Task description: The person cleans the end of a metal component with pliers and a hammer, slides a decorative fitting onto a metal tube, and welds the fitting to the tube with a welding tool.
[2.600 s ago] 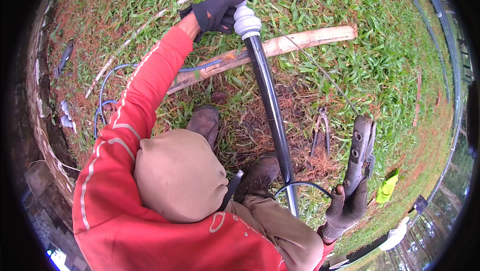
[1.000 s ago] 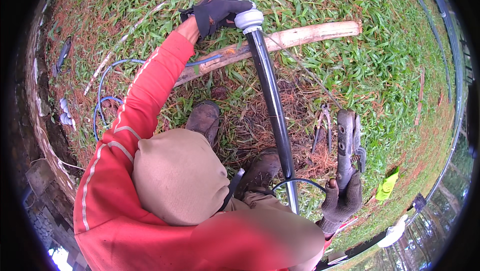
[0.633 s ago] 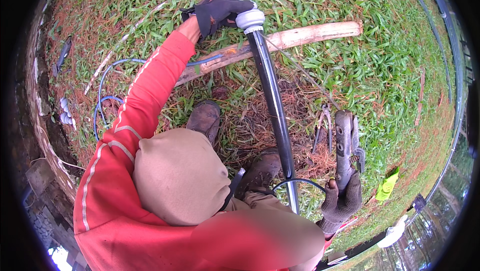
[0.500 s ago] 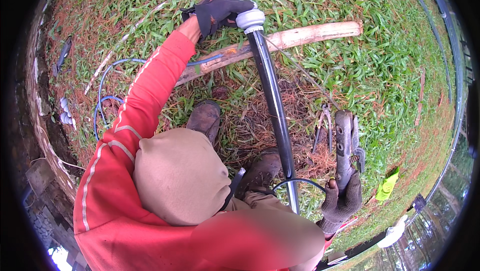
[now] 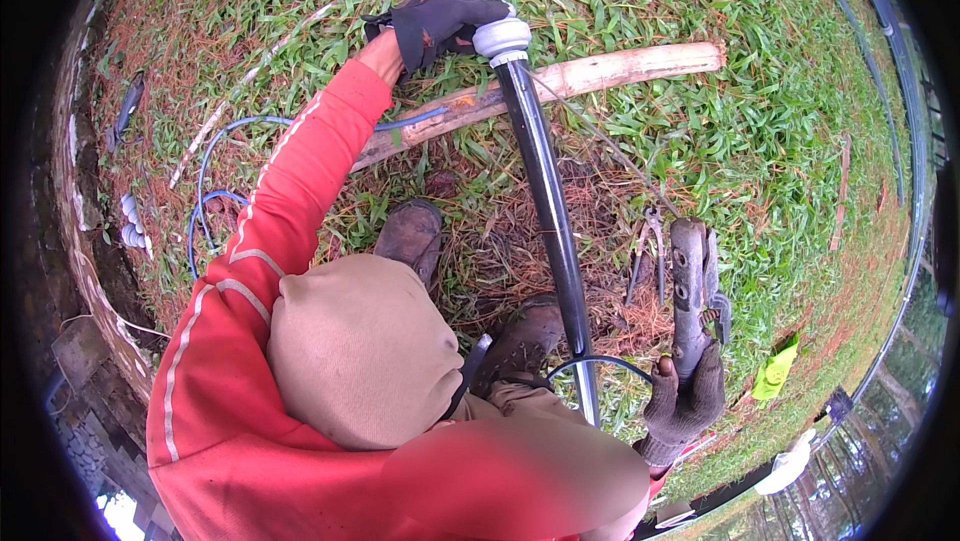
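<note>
My left hand (image 5: pixel 440 29), in a dark glove, is closed round the narrow neck of the grey ball-topped finial (image 5: pixel 503 39) on a glossy black pole (image 5: pixel 545 181). The pole slants down toward my lap. On the right, my right hand (image 5: pixel 688 403), in a brown knitted glove, is wrapped round the lower end of a worn metal tool (image 5: pixel 687 286) with holes and a side jaw. A thin wire (image 5: pixel 605 138) runs from near the finial toward that tool. Pliers (image 5: pixel 648 249) lie on the ground just left of it.
A split wooden log (image 5: pixel 620 69) lies on the grass behind the pole. Blue tubing (image 5: pixel 205 166) loops at the left. My boots (image 5: pixel 410 238) flank dry pine litter. A yellow-green cloth (image 5: pixel 775 369) lies at the right, and white rounded pieces (image 5: pixel 132 223) sit by the left edge.
</note>
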A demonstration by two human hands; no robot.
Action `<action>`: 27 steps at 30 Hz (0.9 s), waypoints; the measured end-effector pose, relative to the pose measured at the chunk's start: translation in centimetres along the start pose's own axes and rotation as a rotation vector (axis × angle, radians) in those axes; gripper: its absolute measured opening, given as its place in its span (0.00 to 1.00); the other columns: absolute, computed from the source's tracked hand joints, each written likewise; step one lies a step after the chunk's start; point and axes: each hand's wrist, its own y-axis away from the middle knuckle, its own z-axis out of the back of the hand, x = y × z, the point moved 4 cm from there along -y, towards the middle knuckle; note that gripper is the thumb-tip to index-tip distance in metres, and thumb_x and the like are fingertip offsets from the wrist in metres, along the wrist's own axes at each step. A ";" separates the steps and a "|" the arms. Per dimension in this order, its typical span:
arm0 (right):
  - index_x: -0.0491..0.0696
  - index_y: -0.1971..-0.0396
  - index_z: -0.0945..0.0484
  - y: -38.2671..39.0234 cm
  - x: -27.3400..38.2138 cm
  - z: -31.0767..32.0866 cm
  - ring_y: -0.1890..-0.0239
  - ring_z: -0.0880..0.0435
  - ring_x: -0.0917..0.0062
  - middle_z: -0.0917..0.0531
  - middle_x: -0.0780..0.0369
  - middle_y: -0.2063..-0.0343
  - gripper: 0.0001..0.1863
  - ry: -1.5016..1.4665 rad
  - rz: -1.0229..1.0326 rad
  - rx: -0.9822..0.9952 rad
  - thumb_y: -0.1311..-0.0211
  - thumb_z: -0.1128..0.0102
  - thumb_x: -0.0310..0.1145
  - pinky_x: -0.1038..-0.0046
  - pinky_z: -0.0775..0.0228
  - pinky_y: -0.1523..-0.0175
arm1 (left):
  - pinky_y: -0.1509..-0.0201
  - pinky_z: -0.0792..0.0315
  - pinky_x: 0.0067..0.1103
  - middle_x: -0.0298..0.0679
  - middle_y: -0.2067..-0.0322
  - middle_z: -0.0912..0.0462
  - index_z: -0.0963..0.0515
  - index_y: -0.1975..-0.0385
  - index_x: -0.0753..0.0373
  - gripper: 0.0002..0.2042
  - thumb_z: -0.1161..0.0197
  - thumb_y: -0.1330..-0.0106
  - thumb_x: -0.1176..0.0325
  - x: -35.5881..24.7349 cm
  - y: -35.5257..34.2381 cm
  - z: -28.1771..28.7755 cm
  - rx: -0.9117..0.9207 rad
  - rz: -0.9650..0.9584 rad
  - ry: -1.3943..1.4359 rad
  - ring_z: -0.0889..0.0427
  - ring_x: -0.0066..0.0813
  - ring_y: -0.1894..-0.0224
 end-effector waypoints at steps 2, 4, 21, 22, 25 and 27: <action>0.26 0.38 0.22 0.0 0.0 -0.1 0.63 0.12 0.73 0.11 0.50 0.59 0.30 -0.007 0.017 -0.007 0.38 0.29 0.25 0.69 0.18 0.54 | 0.65 0.25 0.18 0.30 0.66 0.13 0.12 0.55 0.61 0.16 0.25 0.28 0.54 0.2 -0.3 0.2 0.030 -0.016 -0.007 0.21 0.16 0.69; 0.26 0.38 0.22 0.0 0.2 0.0 0.63 0.12 0.73 0.11 0.50 0.59 0.30 -0.013 0.033 -0.016 0.38 0.29 0.25 0.69 0.18 0.54 | 0.64 0.24 0.18 0.31 0.65 0.13 0.11 0.56 0.61 0.15 0.25 0.28 0.54 0.4 -0.7 0.5 0.018 -0.032 -0.070 0.20 0.16 0.68; 0.26 0.39 0.21 -0.3 0.6 0.0 0.63 0.12 0.69 0.12 0.50 0.62 0.31 0.067 0.009 0.010 0.36 0.26 0.32 0.67 0.19 0.54 | 0.39 0.17 0.30 0.43 0.43 0.10 0.16 0.37 0.69 0.18 0.38 0.20 0.66 -2.7 1.0 -0.4 0.244 -0.708 -0.892 0.11 0.31 0.46; 0.25 0.39 0.21 -0.2 0.4 0.1 0.63 0.12 0.69 0.12 0.50 0.62 0.32 0.063 -0.008 0.007 0.36 0.26 0.32 0.66 0.19 0.54 | 0.44 0.16 0.32 0.41 0.46 0.09 0.16 0.39 0.68 0.18 0.34 0.23 0.65 -1.4 0.9 -0.7 0.130 -0.221 -0.137 0.10 0.32 0.49; 0.26 0.38 0.22 -0.4 0.7 -0.1 0.63 0.12 0.69 0.12 0.50 0.61 0.32 0.040 -0.001 0.014 0.37 0.26 0.31 0.66 0.19 0.53 | 0.44 0.15 0.29 0.38 0.48 0.09 0.16 0.41 0.66 0.18 0.29 0.26 0.65 0.5 -1.2 0.8 0.055 0.040 -0.035 0.09 0.31 0.50; 0.26 0.38 0.22 -0.4 0.7 -0.2 0.63 0.12 0.69 0.12 0.49 0.60 0.32 0.043 0.008 0.011 0.37 0.26 0.31 0.67 0.19 0.53 | 0.44 0.16 0.26 0.37 0.49 0.09 0.16 0.41 0.66 0.18 0.28 0.27 0.65 -1.1 -0.2 1.1 0.128 -0.364 -0.345 0.09 0.29 0.51</action>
